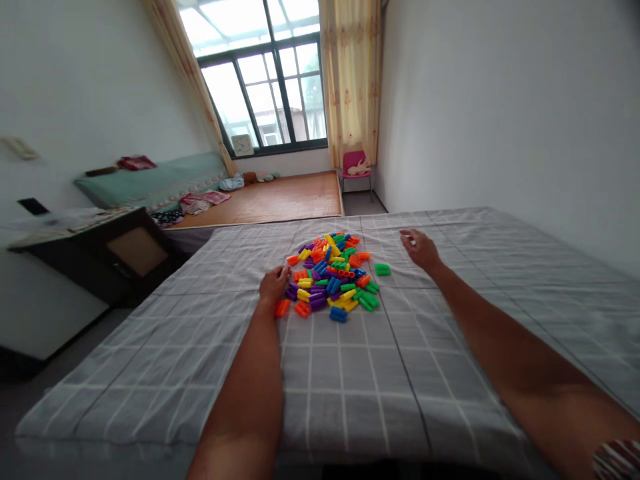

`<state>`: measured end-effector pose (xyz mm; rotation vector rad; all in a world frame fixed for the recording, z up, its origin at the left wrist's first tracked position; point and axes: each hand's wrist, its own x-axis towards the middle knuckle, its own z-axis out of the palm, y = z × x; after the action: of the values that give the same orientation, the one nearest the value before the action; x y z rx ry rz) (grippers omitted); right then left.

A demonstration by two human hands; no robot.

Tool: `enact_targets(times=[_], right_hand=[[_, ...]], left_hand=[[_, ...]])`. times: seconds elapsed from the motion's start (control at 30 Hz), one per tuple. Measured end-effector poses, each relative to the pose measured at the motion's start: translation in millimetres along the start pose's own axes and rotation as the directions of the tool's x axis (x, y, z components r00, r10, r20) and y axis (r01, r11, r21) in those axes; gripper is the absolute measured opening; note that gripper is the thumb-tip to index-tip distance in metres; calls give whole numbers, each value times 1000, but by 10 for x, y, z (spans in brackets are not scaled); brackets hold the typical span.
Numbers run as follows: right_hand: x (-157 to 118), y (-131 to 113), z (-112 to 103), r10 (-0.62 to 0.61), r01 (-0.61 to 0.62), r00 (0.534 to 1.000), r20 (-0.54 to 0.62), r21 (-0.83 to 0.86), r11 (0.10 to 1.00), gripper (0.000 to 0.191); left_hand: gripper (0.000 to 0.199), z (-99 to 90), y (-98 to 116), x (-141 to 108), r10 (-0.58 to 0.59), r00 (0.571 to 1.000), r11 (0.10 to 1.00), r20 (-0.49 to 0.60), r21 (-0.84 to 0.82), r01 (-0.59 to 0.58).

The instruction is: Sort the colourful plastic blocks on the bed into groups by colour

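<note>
A heap of plastic building pieces (320, 270) in orange, yellow, green, blue and purple lies in the middle of the checked cloth. The pieces look like short joined tubes. My left hand (273, 285) rests at the heap's left edge, its fingers slightly curved and pointing at the pieces; no piece shows in it. Just below that hand lies an orange piece (283, 307). On the other side, my right hand (420, 247) is apart from the heap, fingers loosely stretched with nothing in them. Nearest to it is a single green piece (383, 269).
The grey checked cloth (350, 387) covers a wide flat surface. Beyond its far edge stands a bed frame (285, 197), with a pink chair (356, 163) beside it. A dark cabinet (100, 253) is on the left; a white wall (500, 120) runs along the right.
</note>
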<state>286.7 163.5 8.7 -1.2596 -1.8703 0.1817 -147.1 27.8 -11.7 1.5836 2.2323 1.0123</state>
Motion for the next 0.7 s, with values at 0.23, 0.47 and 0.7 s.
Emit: enact_targets(times=[0.23, 0.47, 0.7], right_hand=[[-159, -1109, 325, -406, 292, 772, 489, 296, 910, 34], [-217, -1354, 315, -472, 322, 605, 641, 346, 882, 36], [-3, -1535, 631, -380, 297, 771, 512, 238, 925, 26]], left_hand=[[39, -21, 89, -72, -2, 1000, 999, -7, 43, 3], [40, 2, 98, -72, -8, 1000, 999, -5, 43, 8], [42, -13, 140, -111, 0, 1000, 999, -10, 51, 0]])
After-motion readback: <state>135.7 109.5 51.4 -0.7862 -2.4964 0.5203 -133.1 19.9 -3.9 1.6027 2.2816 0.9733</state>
